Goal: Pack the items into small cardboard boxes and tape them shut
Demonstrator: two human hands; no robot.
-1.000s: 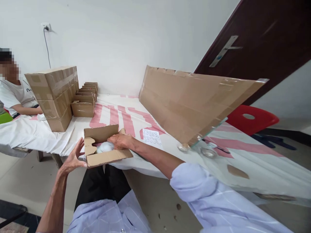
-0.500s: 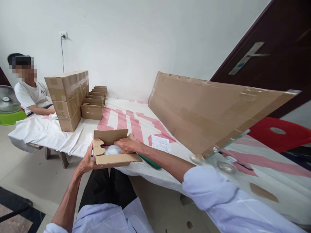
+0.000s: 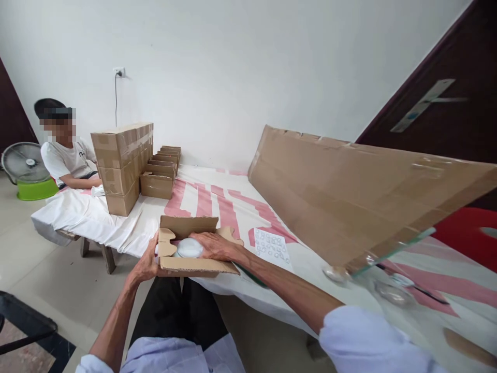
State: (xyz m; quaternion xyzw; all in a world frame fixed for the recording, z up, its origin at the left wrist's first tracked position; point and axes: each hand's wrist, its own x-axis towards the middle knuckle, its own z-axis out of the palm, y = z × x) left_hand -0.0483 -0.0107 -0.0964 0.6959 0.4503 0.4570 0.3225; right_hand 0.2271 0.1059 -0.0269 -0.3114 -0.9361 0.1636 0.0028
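Since a second ago your left hand (image 3: 146,264) has closed in from open air onto the left end of the small open cardboard box (image 3: 194,248), fingers wrapped against its side flap. Your right hand (image 3: 213,245) lies flat inside the box, fingers spread over the white round object (image 3: 188,248). The box sits at the near edge of the bench (image 3: 217,204), just beside a sticker sheet (image 3: 272,245) and near the large cardboard sheet (image 3: 349,191).
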